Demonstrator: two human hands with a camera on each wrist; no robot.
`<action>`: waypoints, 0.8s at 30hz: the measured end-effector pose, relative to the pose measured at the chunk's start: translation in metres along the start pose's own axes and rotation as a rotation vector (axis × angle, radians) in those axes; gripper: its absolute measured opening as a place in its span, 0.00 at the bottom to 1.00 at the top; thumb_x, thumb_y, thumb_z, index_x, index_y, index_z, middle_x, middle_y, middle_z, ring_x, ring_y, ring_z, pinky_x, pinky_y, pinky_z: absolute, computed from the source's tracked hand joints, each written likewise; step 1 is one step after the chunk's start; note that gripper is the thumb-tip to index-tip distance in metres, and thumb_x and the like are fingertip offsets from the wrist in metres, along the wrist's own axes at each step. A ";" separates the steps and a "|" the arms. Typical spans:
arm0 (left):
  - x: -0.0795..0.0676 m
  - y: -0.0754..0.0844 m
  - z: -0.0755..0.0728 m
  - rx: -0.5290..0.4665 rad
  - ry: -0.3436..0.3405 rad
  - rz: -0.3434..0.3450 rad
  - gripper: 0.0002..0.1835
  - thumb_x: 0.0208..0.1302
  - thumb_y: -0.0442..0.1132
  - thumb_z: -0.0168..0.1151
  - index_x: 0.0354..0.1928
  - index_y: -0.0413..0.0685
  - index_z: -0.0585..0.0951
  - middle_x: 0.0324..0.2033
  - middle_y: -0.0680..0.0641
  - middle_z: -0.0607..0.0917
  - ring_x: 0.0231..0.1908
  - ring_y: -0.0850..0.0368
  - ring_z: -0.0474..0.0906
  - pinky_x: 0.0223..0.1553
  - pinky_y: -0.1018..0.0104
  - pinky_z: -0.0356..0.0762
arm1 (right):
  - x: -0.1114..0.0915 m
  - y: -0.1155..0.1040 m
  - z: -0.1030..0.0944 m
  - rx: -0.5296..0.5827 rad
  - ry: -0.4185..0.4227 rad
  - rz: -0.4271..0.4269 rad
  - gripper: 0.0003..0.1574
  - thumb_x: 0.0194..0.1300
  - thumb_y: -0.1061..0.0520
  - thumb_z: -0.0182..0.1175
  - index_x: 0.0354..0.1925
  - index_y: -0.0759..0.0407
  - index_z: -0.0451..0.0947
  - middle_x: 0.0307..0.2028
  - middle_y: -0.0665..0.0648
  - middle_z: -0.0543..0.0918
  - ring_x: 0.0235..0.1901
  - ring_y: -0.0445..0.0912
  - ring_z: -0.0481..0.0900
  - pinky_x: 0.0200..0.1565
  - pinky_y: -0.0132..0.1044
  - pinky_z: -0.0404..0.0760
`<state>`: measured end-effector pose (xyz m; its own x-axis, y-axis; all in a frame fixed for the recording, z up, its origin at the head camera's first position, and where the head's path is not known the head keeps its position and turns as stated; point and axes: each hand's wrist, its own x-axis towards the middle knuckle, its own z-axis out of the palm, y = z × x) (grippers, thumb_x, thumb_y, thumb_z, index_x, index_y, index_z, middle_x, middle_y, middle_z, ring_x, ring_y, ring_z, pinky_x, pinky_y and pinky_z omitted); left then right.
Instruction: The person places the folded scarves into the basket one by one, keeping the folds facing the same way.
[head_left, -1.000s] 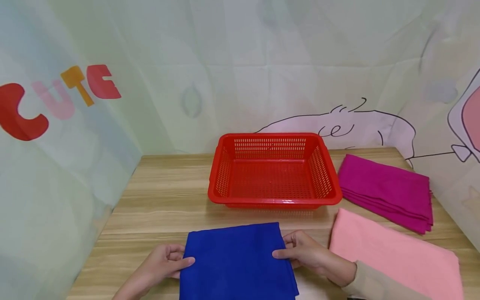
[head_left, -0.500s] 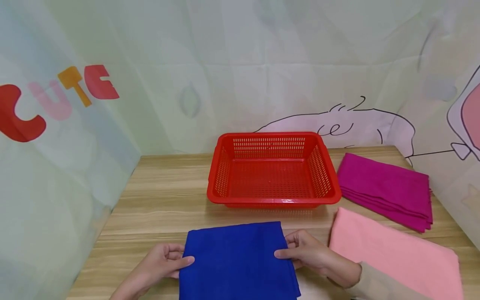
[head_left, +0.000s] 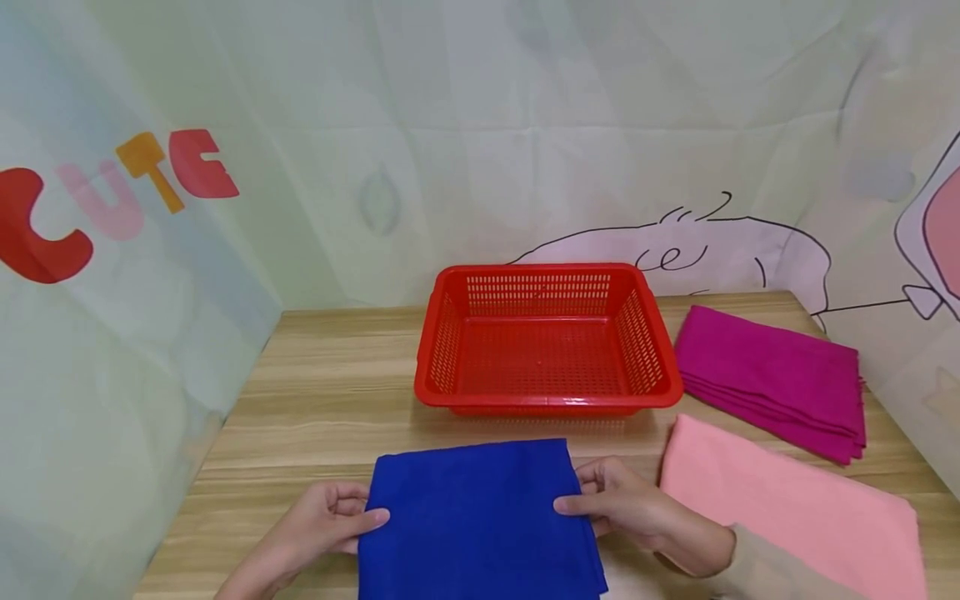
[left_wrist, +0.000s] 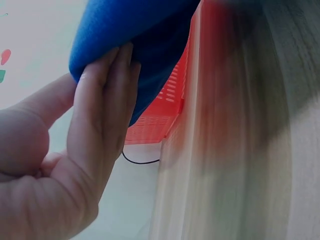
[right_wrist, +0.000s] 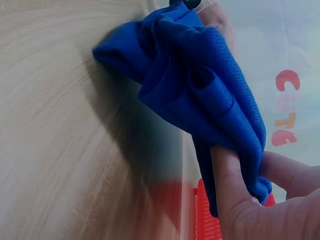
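Note:
A folded blue cloth (head_left: 472, 517) is held up between both hands at the front of the table, its lower part cut off by the head view's bottom edge. My left hand (head_left: 330, 521) pinches its left side, thumb on top and fingers underneath. On the opposite side my right hand (head_left: 618, 504) grips the cloth the same way. In the left wrist view the fingers (left_wrist: 105, 100) lie under the blue cloth (left_wrist: 135, 35). Several layers of the cloth (right_wrist: 200, 90) show in the right wrist view, lifted off the table, with the right hand (right_wrist: 265, 200) pinching one end.
Behind the blue cloth stands a red plastic basket (head_left: 547, 402) with nothing in it. A folded magenta cloth (head_left: 772, 375) lies right of the basket, and a folded pink cloth (head_left: 787, 508) lies nearer, partly under the right sleeve (head_left: 772, 571). A printed curtain (head_left: 337, 167) surrounds the wooden table (head_left: 322, 383).
The blue cloth's far edge has risen slightly in the head view, and my right hand has shifted a little to the right with it. Both hands keep their hold.

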<state>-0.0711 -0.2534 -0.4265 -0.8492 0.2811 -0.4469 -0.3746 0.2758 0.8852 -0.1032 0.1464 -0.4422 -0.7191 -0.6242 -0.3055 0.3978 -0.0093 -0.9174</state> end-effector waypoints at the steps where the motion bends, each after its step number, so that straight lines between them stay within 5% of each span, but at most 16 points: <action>1: 0.000 0.001 0.000 0.001 0.001 0.004 0.30 0.65 0.42 0.69 0.55 0.21 0.74 0.38 0.39 0.88 0.37 0.47 0.87 0.39 0.55 0.86 | 0.000 -0.001 0.000 -0.003 -0.001 -0.002 0.20 0.65 0.59 0.67 0.48 0.75 0.81 0.37 0.64 0.88 0.37 0.49 0.88 0.41 0.47 0.86; 15: -0.003 0.011 0.003 -0.037 -0.016 0.000 0.22 0.66 0.41 0.68 0.52 0.29 0.78 0.37 0.41 0.88 0.36 0.48 0.88 0.39 0.56 0.86 | -0.008 -0.008 -0.002 -0.004 -0.026 -0.017 0.18 0.67 0.60 0.65 0.48 0.74 0.79 0.39 0.64 0.88 0.38 0.49 0.88 0.41 0.44 0.87; 24: -0.002 0.017 0.002 -0.063 -0.075 0.069 0.23 0.68 0.39 0.66 0.55 0.24 0.76 0.38 0.38 0.88 0.36 0.49 0.88 0.39 0.55 0.86 | -0.012 -0.015 -0.003 0.007 -0.036 -0.028 0.21 0.68 0.60 0.65 0.51 0.77 0.78 0.41 0.67 0.87 0.40 0.52 0.88 0.41 0.48 0.86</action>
<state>-0.0745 -0.2473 -0.4112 -0.8445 0.3657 -0.3913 -0.3413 0.1955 0.9194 -0.1027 0.1562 -0.4254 -0.7094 -0.6512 -0.2698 0.3814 -0.0326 -0.9238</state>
